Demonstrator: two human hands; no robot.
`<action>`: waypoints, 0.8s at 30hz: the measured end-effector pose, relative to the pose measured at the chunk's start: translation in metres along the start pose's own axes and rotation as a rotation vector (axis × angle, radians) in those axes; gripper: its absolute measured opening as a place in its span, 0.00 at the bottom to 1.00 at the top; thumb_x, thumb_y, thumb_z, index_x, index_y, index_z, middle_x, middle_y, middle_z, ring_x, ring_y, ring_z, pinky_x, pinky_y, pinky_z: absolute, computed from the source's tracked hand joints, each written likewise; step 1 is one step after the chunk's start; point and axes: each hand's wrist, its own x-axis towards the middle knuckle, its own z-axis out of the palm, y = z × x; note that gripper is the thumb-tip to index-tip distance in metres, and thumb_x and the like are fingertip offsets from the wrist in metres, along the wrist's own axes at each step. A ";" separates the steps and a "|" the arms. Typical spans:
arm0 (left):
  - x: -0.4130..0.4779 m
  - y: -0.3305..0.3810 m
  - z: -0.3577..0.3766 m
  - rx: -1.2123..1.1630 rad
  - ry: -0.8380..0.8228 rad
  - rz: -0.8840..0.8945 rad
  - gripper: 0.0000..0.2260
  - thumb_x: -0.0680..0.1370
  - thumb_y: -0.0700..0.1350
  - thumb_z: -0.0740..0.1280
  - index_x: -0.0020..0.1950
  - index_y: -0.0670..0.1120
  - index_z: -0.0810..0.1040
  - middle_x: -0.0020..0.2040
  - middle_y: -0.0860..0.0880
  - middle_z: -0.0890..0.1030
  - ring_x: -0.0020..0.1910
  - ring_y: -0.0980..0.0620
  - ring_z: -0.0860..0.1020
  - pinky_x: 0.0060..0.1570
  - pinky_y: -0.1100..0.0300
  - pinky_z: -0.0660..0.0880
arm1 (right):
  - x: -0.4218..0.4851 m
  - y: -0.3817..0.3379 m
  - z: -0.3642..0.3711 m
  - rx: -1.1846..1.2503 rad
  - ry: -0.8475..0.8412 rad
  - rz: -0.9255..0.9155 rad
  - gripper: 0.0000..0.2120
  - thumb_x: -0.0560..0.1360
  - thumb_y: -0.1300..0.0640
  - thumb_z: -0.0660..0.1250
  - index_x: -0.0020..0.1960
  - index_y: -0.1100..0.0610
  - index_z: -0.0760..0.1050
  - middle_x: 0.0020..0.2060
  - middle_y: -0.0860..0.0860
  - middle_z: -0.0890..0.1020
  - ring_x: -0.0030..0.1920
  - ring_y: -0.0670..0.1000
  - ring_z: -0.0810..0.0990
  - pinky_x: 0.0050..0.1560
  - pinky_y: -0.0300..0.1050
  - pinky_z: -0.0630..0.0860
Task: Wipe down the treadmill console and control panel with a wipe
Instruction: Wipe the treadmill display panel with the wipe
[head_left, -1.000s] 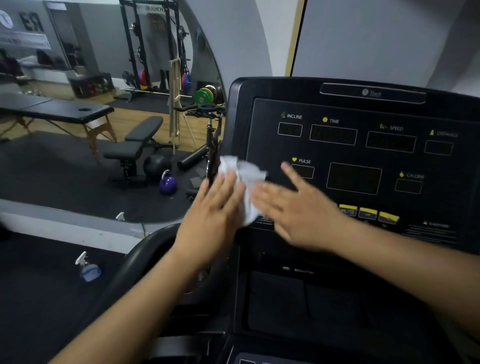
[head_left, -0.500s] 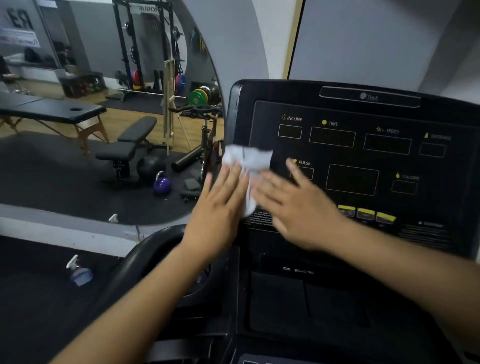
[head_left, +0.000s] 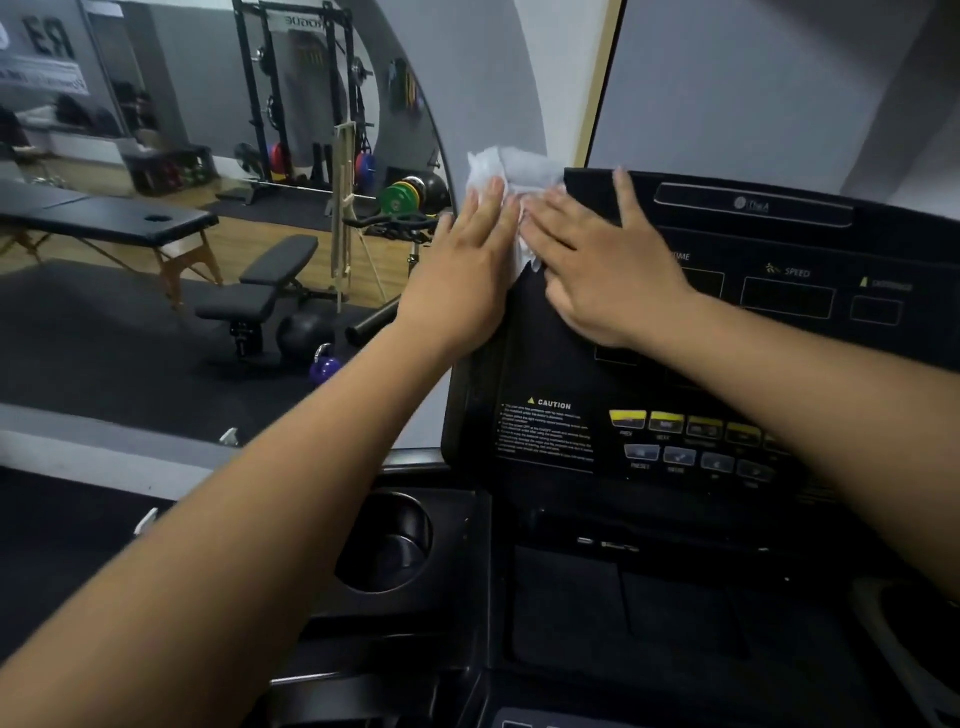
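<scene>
The black treadmill console (head_left: 779, 322) fills the right half of the view, with yellow labels and display windows. A crumpled white wipe (head_left: 511, 171) sits at the console's top left corner. My left hand (head_left: 462, 265) lies flat on the wipe at the console's left edge, fingers pointing up. My right hand (head_left: 602, 260) presses flat beside it on the panel, fingertips on the wipe. Both hands hold the wipe against the surface. A row of yellow and grey buttons (head_left: 691, 441) shows below my right forearm.
A round cup holder (head_left: 387, 540) sits left of the lower console tray (head_left: 649, 597). A large wall mirror (head_left: 208, 208) at the left reflects a gym with a black bench, a massage table, a rack and a purple kettlebell.
Both hands have slid the wipe up from the middle left of the panel, near the pulse label, to its top left corner. The view has come closer to the console.
</scene>
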 end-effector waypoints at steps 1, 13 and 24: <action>-0.008 0.001 0.003 -0.020 0.006 -0.004 0.26 0.82 0.41 0.55 0.79 0.40 0.52 0.80 0.40 0.50 0.78 0.40 0.51 0.74 0.47 0.55 | -0.003 -0.003 0.004 0.009 0.021 -0.015 0.31 0.76 0.48 0.41 0.77 0.56 0.56 0.77 0.53 0.59 0.77 0.53 0.55 0.71 0.72 0.46; -0.184 0.001 0.053 -0.092 -0.146 0.090 0.32 0.72 0.34 0.63 0.77 0.42 0.61 0.78 0.43 0.58 0.77 0.40 0.55 0.74 0.47 0.51 | -0.123 -0.106 0.068 0.266 0.063 -0.283 0.28 0.74 0.52 0.54 0.73 0.57 0.67 0.74 0.53 0.66 0.76 0.53 0.59 0.72 0.70 0.51; -0.186 0.020 0.052 -0.011 -0.161 0.167 0.25 0.76 0.43 0.53 0.73 0.42 0.69 0.76 0.43 0.64 0.76 0.43 0.57 0.72 0.39 0.57 | -0.159 -0.112 0.066 0.274 -0.004 -0.208 0.25 0.78 0.47 0.55 0.71 0.56 0.70 0.73 0.54 0.68 0.75 0.53 0.61 0.68 0.75 0.53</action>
